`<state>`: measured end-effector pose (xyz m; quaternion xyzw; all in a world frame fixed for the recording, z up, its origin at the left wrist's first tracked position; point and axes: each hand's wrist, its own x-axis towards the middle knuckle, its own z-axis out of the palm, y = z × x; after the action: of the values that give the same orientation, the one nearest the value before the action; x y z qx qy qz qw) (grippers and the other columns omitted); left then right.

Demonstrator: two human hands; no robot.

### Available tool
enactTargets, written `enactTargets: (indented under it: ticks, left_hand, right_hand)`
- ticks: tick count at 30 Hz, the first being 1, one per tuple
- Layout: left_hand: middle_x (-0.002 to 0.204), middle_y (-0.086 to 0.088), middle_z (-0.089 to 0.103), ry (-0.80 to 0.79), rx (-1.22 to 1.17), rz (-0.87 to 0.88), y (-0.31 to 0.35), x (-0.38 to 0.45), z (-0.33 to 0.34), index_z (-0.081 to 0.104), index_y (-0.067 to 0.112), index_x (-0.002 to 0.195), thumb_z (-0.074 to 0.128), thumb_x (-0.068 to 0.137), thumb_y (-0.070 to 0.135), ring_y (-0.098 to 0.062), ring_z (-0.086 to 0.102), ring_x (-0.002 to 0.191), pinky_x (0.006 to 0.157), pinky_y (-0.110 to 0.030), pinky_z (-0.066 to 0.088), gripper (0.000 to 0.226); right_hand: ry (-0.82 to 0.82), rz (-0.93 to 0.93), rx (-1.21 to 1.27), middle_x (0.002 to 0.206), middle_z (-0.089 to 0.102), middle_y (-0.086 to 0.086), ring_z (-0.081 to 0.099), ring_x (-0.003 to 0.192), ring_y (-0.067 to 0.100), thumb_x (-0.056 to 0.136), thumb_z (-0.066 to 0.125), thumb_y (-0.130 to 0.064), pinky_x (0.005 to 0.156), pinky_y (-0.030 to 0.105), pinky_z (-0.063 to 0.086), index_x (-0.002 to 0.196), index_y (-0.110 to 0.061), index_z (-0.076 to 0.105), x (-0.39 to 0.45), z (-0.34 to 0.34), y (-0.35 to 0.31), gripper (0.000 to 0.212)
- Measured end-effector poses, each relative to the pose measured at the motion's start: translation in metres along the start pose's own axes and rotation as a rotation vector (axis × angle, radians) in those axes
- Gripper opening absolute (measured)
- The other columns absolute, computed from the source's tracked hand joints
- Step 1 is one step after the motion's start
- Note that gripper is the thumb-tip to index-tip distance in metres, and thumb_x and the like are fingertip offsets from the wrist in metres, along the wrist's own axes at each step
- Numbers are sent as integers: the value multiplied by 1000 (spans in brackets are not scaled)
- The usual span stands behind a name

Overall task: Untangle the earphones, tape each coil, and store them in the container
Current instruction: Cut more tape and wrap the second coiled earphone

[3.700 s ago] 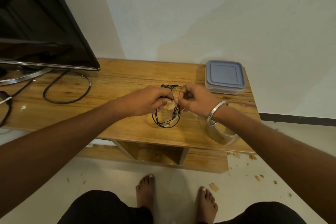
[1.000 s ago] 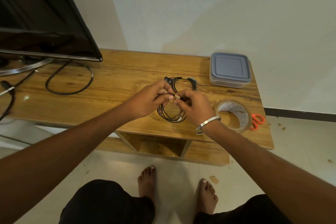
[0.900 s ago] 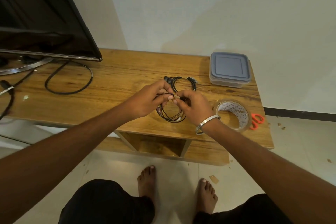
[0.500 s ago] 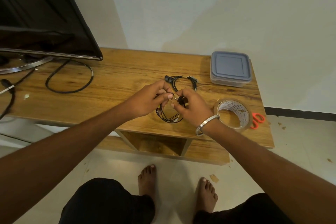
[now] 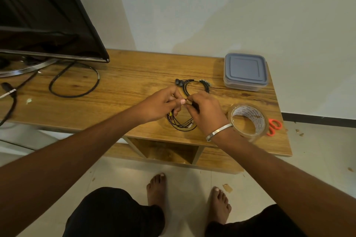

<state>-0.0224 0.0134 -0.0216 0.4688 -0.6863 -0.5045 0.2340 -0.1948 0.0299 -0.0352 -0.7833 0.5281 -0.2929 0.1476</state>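
Since the earliest frame the tape roll (image 5: 248,121) and scissors (image 5: 274,126) have come into sight, and the hands sit closer to the counter (image 5: 123,82) edge. Left hand (image 5: 159,107) and right hand (image 5: 207,113) both pinch the earphones (image 5: 182,124) coil above the counter, fingertips meeting. Taping looks underway, I'd say; another coil (image 5: 192,84) lies behind, and the container (image 5: 245,71) is lidded, storing still to come.

A home living room: a flat television (image 5: 44,15) stands at the left end of a low wooden TV stand (image 5: 134,75) against a plain wall, above a tiled floor (image 5: 192,179).
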Motion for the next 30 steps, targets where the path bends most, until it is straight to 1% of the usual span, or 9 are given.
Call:
enactTargets:
  ticks: [7,12,14,16,19,22,24,26,30]
  left_hand:
    - [59,6,58,-6,-27,-52,-6,0,2,53,16,91,53,99,22,-17,54,64,72,-42,44,10]
    - [61,2,59,26,8,-41,-8,-3,5,52,15,91,54,98,20,-15,56,62,71,-40,45,9]
    - [60,4,60,39,69,-26,-8,-5,4,51,14,92,54,98,21,-14,57,62,70,-37,46,9]
    - [59,5,60,50,123,-5,-9,-7,4,50,13,92,55,97,20,-14,57,60,67,-33,46,10]
    - [59,4,60,75,174,17,-10,-9,1,49,11,91,56,97,18,-14,55,60,65,-30,45,11]
    - [58,4,59,87,194,19,-14,-10,-4,48,12,90,56,97,18,-13,55,59,67,-34,47,12]
    - [58,4,60,88,204,20,-17,-10,-6,49,13,90,56,96,20,-13,56,59,66,-36,47,12]
    - [58,6,60,84,214,22,-18,-9,-7,49,15,90,56,96,21,-12,56,59,65,-34,45,11]
    - [58,6,61,82,246,24,-22,-8,-11,50,20,88,57,96,23,-13,55,58,63,-31,44,11]
  right_hand:
    - [17,-26,-30,81,56,12,56,67,27,90,59,-14,56,30,41,90,-5,69,-4,5,-1,14]
    - [14,49,10,84,63,9,58,76,22,88,61,-15,65,23,35,104,-10,69,-6,8,-4,18]
    - [-14,175,118,82,66,5,60,76,18,88,62,-17,66,21,39,107,-13,68,-7,8,-6,21]
    - [-82,320,303,79,65,2,63,71,17,86,65,-19,65,27,50,108,-18,66,-6,11,-6,22]
    - [-137,451,598,86,62,6,65,70,18,82,69,-9,71,30,57,104,-20,61,-4,10,-5,25]
    - [-156,488,760,86,57,5,62,76,22,80,69,1,78,30,55,102,-17,61,-2,7,-7,30]
    - [-157,496,842,90,60,11,64,79,23,80,68,1,80,31,56,106,-12,62,-2,7,-8,29]
    - [-138,510,865,91,64,15,65,75,22,82,67,-1,78,30,57,109,-5,64,0,8,-8,27]
    - [-102,551,882,84,69,14,65,71,21,83,66,-1,74,32,58,100,0,69,6,15,-10,17]
